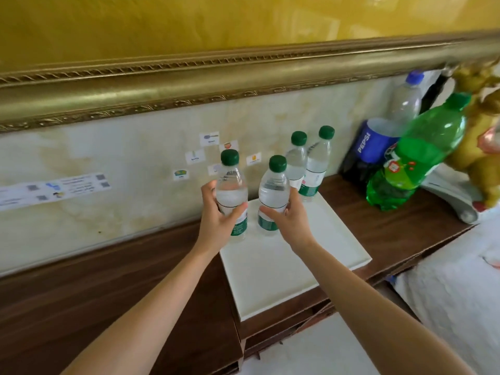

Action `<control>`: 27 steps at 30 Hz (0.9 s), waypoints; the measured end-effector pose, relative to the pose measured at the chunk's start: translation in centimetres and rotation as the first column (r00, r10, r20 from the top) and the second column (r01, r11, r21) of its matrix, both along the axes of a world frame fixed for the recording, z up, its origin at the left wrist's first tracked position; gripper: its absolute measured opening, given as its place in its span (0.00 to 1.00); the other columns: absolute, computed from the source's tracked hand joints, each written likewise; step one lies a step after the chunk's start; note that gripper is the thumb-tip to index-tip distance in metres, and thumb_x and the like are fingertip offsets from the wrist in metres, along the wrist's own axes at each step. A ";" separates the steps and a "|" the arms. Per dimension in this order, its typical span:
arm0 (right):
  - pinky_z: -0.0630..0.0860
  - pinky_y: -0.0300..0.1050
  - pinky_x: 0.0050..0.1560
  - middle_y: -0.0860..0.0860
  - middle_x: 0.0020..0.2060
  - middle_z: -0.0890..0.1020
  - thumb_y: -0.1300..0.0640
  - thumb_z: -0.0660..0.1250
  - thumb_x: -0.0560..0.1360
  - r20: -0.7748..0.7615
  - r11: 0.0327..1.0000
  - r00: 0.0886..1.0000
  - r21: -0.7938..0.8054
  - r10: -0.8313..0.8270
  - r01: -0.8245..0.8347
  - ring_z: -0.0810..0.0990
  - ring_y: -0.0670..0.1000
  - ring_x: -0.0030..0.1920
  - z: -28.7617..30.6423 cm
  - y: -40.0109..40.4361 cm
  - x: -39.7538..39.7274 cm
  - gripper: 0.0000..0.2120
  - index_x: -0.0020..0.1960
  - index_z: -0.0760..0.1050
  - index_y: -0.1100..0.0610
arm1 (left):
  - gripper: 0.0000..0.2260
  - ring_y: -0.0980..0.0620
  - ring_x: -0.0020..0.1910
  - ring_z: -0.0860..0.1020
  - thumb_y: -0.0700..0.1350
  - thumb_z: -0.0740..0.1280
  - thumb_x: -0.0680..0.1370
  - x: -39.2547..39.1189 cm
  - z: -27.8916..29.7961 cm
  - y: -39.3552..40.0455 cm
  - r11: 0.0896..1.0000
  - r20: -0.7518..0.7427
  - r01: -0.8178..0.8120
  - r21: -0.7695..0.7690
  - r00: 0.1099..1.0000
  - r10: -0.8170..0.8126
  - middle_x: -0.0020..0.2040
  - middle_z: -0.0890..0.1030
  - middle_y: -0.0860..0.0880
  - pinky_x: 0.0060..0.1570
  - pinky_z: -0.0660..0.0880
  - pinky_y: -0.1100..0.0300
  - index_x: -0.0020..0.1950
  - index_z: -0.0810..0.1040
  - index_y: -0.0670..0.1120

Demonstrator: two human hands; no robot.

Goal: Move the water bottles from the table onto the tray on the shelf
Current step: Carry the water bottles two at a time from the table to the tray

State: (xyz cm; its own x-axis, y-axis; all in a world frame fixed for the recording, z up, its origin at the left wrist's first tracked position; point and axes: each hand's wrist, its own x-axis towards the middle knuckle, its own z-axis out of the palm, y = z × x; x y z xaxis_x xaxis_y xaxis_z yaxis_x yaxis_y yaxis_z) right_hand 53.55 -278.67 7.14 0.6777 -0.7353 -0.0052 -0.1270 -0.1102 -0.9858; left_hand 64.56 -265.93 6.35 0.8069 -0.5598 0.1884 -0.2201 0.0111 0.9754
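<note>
A white rectangular tray (276, 272) lies on the dark wooden shelf (108, 280). My left hand (216, 215) grips a clear water bottle (231, 185) with a green cap and green label, over the tray's far left corner. My right hand (290, 220) grips a second such bottle (273, 190) just to the right of it, above the tray. Whether either bottle's base touches the tray is hidden by my hands. Two more green-capped water bottles (296, 163) (315, 169) stand upright at the tray's far right corner, close together.
Right of the tray stand a dark Pepsi bottle (362, 150), a large green soda bottle (416, 158) and a clear bottle with a blue cap (405, 104). A golden figurine (479, 136) sits at the far right. Paper labels (194, 156) stick to the marble wall behind.
</note>
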 end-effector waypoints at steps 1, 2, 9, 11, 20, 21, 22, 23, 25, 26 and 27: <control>0.74 0.38 0.56 0.39 0.52 0.78 0.59 0.75 0.69 0.009 1.000 1.000 0.011 -0.007 0.007 0.77 0.38 0.52 -0.2 -0.3 0.3 0.28 0.63 0.67 0.46 | 0.28 0.62 0.54 0.78 0.38 0.73 0.73 0.2 -0.3 -0.3 1.000 0.005 0.005 -0.002 1.000 -0.005 0.59 0.76 0.47 0.54 0.76 0.65 0.66 0.61 0.45; 0.74 0.36 0.54 0.37 0.52 0.78 0.59 0.75 0.69 0.010 1.000 1.000 0.018 -0.009 0.009 0.78 0.37 0.52 -0.3 -0.4 0.4 0.27 0.62 0.67 0.45 | 0.28 0.61 0.55 0.78 0.37 0.73 0.73 0.4 -0.6 -0.6 1.000 0.007 0.009 -0.005 1.000 -0.009 0.59 0.76 0.47 0.54 0.75 0.66 0.67 0.60 0.45; 0.75 0.38 0.54 0.40 0.49 0.77 0.58 0.78 0.67 -0.131 0.995 0.987 -0.053 -0.090 0.084 0.77 0.46 0.54 -3.3 -0.4 -0.9 0.26 0.59 0.69 0.49 | 0.30 0.54 0.60 0.78 0.37 0.74 0.72 2.0 -2.5 -0.1 0.996 0.041 0.059 0.064 0.997 -0.062 0.61 0.78 0.49 0.59 0.76 0.53 0.68 0.64 0.48; 0.75 0.33 0.48 0.46 0.49 0.78 0.58 0.77 0.68 -0.155 0.988 0.976 -0.052 -0.154 0.147 0.77 0.49 0.54 -4.2 0.0 -1.2 0.22 0.58 0.72 0.55 | 0.29 0.54 0.62 0.76 0.37 0.75 0.71 2.4 -3.2 0.2 0.990 0.027 0.093 0.110 0.995 -0.097 0.62 0.78 0.50 0.63 0.75 0.48 0.68 0.67 0.48; 0.69 0.24 0.37 0.52 0.49 0.81 0.58 0.76 0.69 -0.175 0.953 0.940 -0.127 -0.293 0.273 0.77 0.50 0.52 -5.2 0.5 1.4 0.19 0.56 0.75 0.59 | 0.29 0.61 0.62 0.75 0.39 0.76 0.70 2.3 -3.4 0.1 0.980 0.033 0.085 0.180 0.995 -0.093 0.62 0.77 0.56 0.65 0.73 0.53 0.65 0.68 0.54; 0.70 0.26 0.41 0.53 0.49 0.81 0.57 0.76 0.69 -0.180 0.949 0.935 -0.132 -0.305 0.285 0.78 0.50 0.52 -5.3 0.5 1.8 0.18 0.55 0.74 0.59 | 0.28 0.60 0.62 0.75 0.41 0.77 0.70 2.3 -3.4 0.1 0.979 0.066 0.062 0.195 0.995 -0.076 0.62 0.77 0.56 0.64 0.73 0.54 0.65 0.69 0.54; 0.72 0.33 0.45 0.52 0.49 0.81 0.57 0.76 0.68 -0.183 0.946 0.930 -0.129 -0.319 0.299 0.78 0.51 0.52 -5.4 0.5 2.2 0.18 0.54 0.74 0.59 | 0.28 0.58 0.61 0.75 0.43 0.77 0.70 2.2 -3.5 0.1 0.975 0.101 0.036 0.218 0.993 -0.060 0.62 0.77 0.56 0.61 0.74 0.56 0.65 0.70 0.52; 0.73 0.39 0.48 0.51 0.48 0.81 0.56 0.76 0.68 -0.187 0.942 0.924 -0.114 -0.332 0.315 0.78 0.51 0.52 -5.5 0.5 2.6 0.18 0.54 0.74 0.59 | 0.27 0.57 0.60 0.76 0.45 0.77 0.70 2.1 -3.6 0.2 0.971 0.126 0.015 0.237 0.991 -0.046 0.62 0.77 0.55 0.59 0.74 0.59 0.66 0.70 0.50; 0.75 0.46 0.51 0.50 0.47 0.80 0.54 0.76 0.68 -0.199 0.936 0.915 -0.072 -0.351 0.344 0.79 0.52 0.51 -5.6 0.5 3.2 0.18 0.53 0.74 0.58 | 0.29 0.55 0.59 0.77 0.46 0.77 0.69 2.0 -3.8 0.2 0.966 0.143 -0.012 0.259 0.989 -0.026 0.63 0.78 0.53 0.55 0.72 0.68 0.68 0.71 0.47; 0.76 0.48 0.52 0.50 0.47 0.80 0.53 0.76 0.68 -0.205 0.934 0.911 -0.058 -0.357 0.353 0.79 0.52 0.51 -5.8 0.4 3.4 0.19 0.53 0.74 0.58 | 0.30 0.55 0.59 0.77 0.46 0.77 0.69 2.0 -3.7 0.2 0.963 0.142 -0.019 0.268 0.990 -0.020 0.63 0.78 0.53 0.51 0.71 0.74 0.68 0.71 0.47; 0.77 0.49 0.52 0.51 0.47 0.80 0.52 0.76 0.68 -0.211 0.932 0.909 -0.052 -0.360 0.358 0.79 0.53 0.51 -6.0 0.4 3.6 0.19 0.53 0.74 0.59 | 0.30 0.55 0.58 0.77 0.46 0.77 0.69 2.0 -3.7 0.2 0.961 0.140 -0.028 0.274 0.990 -0.011 0.63 0.78 0.52 0.48 0.70 0.77 0.68 0.71 0.46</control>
State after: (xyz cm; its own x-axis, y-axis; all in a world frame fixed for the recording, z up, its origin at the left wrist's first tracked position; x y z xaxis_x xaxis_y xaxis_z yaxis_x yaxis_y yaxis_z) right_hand 57.12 -278.31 1.18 0.3517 -0.9297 -0.1097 -0.3677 -0.0294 -0.9295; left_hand 66.53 -265.70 2.68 0.7884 -0.5992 0.1391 -0.3525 -0.2548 0.9004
